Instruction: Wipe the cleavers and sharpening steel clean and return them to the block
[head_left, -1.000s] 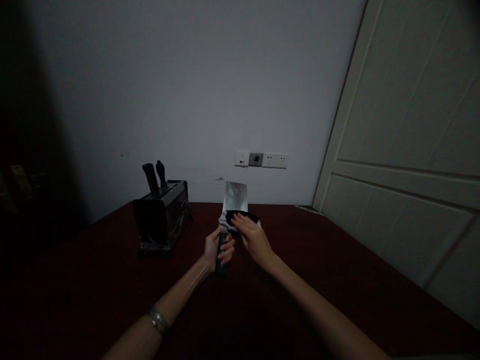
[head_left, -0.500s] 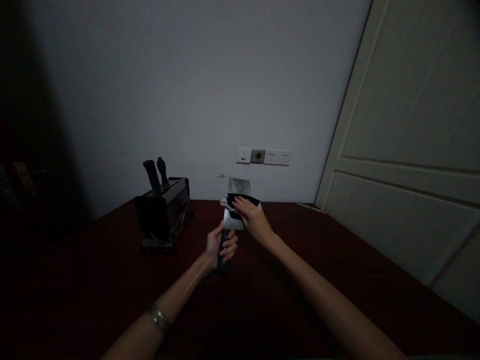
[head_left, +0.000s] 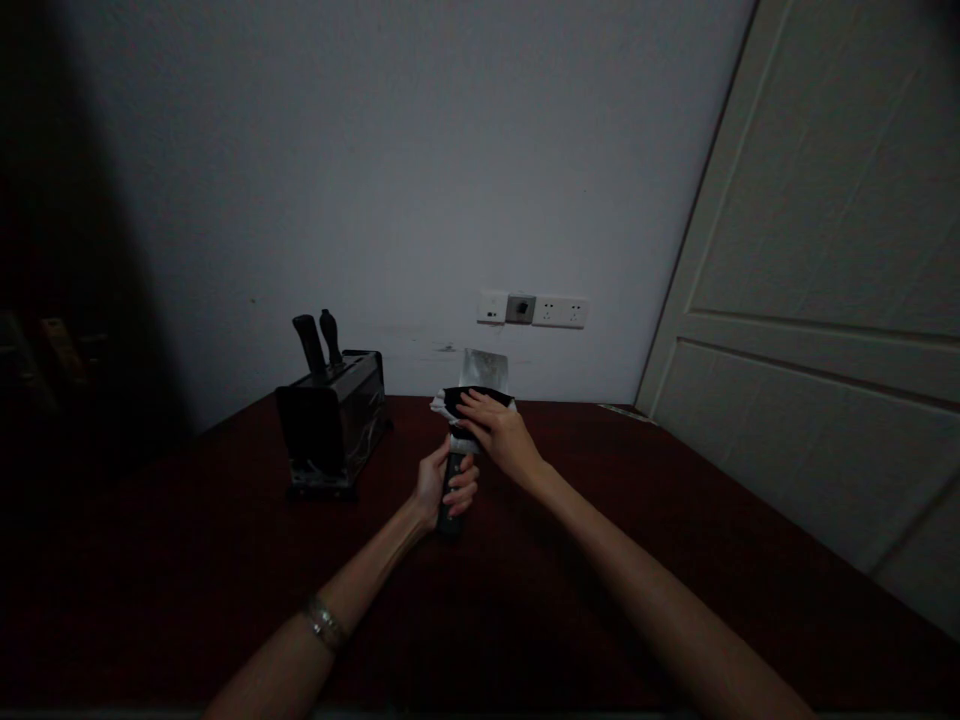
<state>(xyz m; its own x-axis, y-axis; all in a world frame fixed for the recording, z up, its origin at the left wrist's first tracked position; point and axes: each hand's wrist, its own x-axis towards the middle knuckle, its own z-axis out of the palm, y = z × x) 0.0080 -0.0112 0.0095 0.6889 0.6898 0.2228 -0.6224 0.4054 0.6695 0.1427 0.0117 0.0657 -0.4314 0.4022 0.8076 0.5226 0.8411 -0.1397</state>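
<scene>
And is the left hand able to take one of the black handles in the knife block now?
Probably not while occupied: the left hand grips the cleaver. Otherwise, nothing visible seems to block its way to the black handles rising from the knife block.

Wall sockets (head_left: 560,312), probably a door (head_left: 840,220)

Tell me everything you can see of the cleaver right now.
The cleaver has a broad, grey, metallic-looking blade and a dark handle with pale dots. The left hand grips the handle; the right hand holds a black-and-white cloth against the blade, hiding its middle. The blade's far end and a strip near the handle show. It points toward the wall; whether it touches the red table is unclear.
</scene>
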